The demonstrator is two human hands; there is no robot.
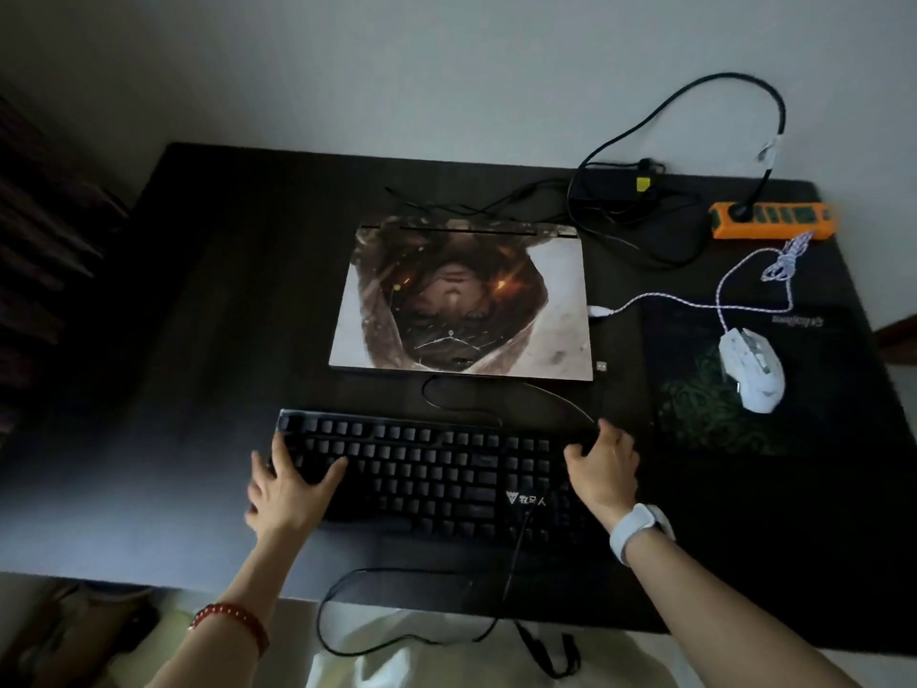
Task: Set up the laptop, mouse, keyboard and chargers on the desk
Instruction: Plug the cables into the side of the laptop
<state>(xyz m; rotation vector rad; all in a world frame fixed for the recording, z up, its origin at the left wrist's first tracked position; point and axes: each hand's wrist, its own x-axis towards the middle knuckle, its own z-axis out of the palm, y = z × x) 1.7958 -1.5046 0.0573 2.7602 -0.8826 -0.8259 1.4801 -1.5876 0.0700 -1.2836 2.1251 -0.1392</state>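
A black keyboard (431,469) lies at the desk's front, below a shut laptop (464,302) with a picture on its lid. My left hand (288,481) grips the keyboard's left end, thumb over the keys. My right hand (603,464) grips its right end. A white mouse (752,372) sits on a dark mouse pad (818,389) at the right, its white cable running to the laptop's right side. A black charger brick (620,183) with tangled cables lies behind the laptop. The keyboard's USB plug (601,365) lies loose beside the laptop.
An orange power strip (774,220) sits at the back right with a black cord plugged in and looping up the wall. A black cable (397,613) hangs over the dark desk's (208,340) front edge. The desk's left half holds nothing.
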